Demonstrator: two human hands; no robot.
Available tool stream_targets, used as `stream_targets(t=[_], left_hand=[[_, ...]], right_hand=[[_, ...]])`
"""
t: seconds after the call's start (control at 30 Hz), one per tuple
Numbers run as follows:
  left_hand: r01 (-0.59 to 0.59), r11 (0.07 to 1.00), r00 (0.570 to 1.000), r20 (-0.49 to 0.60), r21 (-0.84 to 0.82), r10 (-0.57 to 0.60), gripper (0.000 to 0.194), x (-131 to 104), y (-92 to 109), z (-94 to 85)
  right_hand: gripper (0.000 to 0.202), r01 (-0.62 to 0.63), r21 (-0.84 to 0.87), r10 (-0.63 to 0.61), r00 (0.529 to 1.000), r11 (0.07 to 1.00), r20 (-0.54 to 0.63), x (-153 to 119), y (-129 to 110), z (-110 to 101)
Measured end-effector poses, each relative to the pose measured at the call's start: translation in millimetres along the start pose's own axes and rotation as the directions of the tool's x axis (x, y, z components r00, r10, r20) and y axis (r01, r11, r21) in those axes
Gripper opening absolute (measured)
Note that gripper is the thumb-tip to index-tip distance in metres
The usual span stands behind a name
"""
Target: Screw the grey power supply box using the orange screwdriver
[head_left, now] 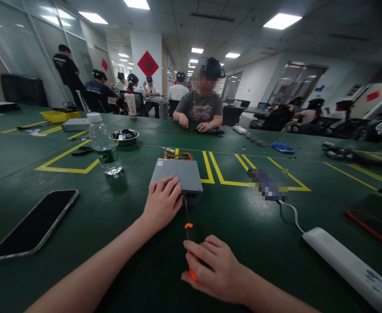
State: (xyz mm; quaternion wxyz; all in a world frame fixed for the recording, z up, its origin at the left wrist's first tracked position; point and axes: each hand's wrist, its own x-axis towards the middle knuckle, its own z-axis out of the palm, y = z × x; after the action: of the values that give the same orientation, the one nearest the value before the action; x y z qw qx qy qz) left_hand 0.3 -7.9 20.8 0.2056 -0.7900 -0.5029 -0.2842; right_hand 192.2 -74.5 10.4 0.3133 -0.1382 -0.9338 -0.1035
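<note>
A grey metal computer power supply lies flat in front of me, its bundle of coloured cables at the far side. My left hand rests over its near left corner, fingers on the top and thumb by the near side, holding it. My right hand is closed around the orange and black handle of a screwdriver. The screwdriver's thin shaft points away from me, and its tip reaches the near side of the power supply below my left thumb. Whether the tip sits in a screw cannot be made out.
Left of the power supply stand a water bottle and a metal bowl of small parts. A phone lies at near left. On the right are a white power strip and a blurred-out device. Opposite sits a co-worker.
</note>
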Motion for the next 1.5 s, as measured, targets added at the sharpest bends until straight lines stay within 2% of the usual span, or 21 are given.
stream_targets(t=[0.07, 0.2, 0.3, 0.37, 0.5, 0.57, 0.7, 0.77, 0.97, 1.1, 1.17, 1.23, 1.4, 1.5], left_hand=[[-0.005, 1.000, 1.000, -0.008, -0.005, 0.005, 0.024, 0.3, 0.0, -0.1], [-0.009, 1.000, 1.000, -0.008, -0.006, 0.009, 0.024, 0.1, -0.7, 0.9], [-0.006, 1.000, 1.000, -0.010, -0.002, 0.006, 0.024, -0.3, -1.1, 2.2], [-0.006, 1.000, 1.000, -0.020, -0.003, 0.005, 0.024, -0.4, -1.2, 2.7], [-0.007, 1.000, 1.000, -0.022, -0.003, 0.007, 0.023, 0.1, -1.2, 2.4], [-0.008, 1.000, 1.000, -0.014, 0.002, 0.008, 0.023, 0.2, -1.2, 2.0], [-0.002, 1.000, 1.000, 0.007, 0.009, 0.002, 0.024, -0.4, -0.8, 2.5], [-0.001, 1.000, 1.000, 0.014, 0.012, 0.001, 0.024, -0.7, -0.6, 3.2], [0.009, 1.000, 1.000, 0.007, -0.001, -0.009, 0.025, -0.4, -1.2, 4.0], [0.032, 0.999, 0.999, 0.006, -0.023, -0.031, 0.024, -0.1, -0.9, 3.8], [0.043, 0.999, 0.999, 0.005, -0.034, -0.043, 0.023, 0.0, -0.6, 3.9], [0.049, 0.998, 0.999, -0.006, -0.044, -0.049, 0.023, -0.1, -0.3, 4.4], [0.043, 0.997, 0.999, -0.021, -0.058, -0.044, 0.022, -0.1, -0.5, 5.4], [0.041, 0.997, 0.999, -0.022, -0.058, -0.042, 0.022, -0.1, -1.0, 6.0]], right_hand=[[0.014, -0.012, 0.012, 0.012, 1.000, 1.000, 0.019, -0.1, -0.1, 0.2], [0.028, -0.043, 0.032, 0.038, 0.988, 0.999, 0.148, 5.9, -2.7, -7.0], [0.030, -0.023, 0.002, 0.022, 0.975, 1.000, 0.220, 9.9, -4.7, -11.2], [0.028, -0.005, -0.019, 0.009, 0.982, 1.000, 0.189, 8.8, -4.6, -9.9], [0.025, 0.004, 0.004, -0.004, 1.000, 1.000, 0.027, 1.9, -1.8, -3.7], [0.025, -0.013, 0.033, 0.012, 1.000, 0.999, 0.019, 0.6, -1.0, -3.9], [0.029, -0.051, 0.021, 0.047, 0.983, 0.998, 0.175, 4.9, -1.7, -9.6], [0.030, -0.028, -0.008, 0.029, 0.974, 1.000, 0.223, 6.4, -1.9, -10.1], [0.017, 0.024, -0.019, -0.023, 0.997, 1.000, 0.076, -3.1, -0.8, 0.6], [0.023, -0.035, 0.012, 0.033, 0.988, 0.999, 0.151, -2.1, -1.7, -2.9], [0.027, -0.038, 0.018, 0.033, 0.978, 0.999, 0.207, 1.8, -2.1, -7.0], [0.029, -0.023, 0.012, 0.020, 0.978, 1.000, 0.209, 4.5, -2.3, -9.4], [0.024, -0.016, -0.037, 0.017, 1.000, 0.999, 0.020, 0.3, -1.3, -7.1], [0.025, -0.015, -0.032, 0.015, 1.000, 0.999, -0.009, -1.3, -0.9, -7.7]])
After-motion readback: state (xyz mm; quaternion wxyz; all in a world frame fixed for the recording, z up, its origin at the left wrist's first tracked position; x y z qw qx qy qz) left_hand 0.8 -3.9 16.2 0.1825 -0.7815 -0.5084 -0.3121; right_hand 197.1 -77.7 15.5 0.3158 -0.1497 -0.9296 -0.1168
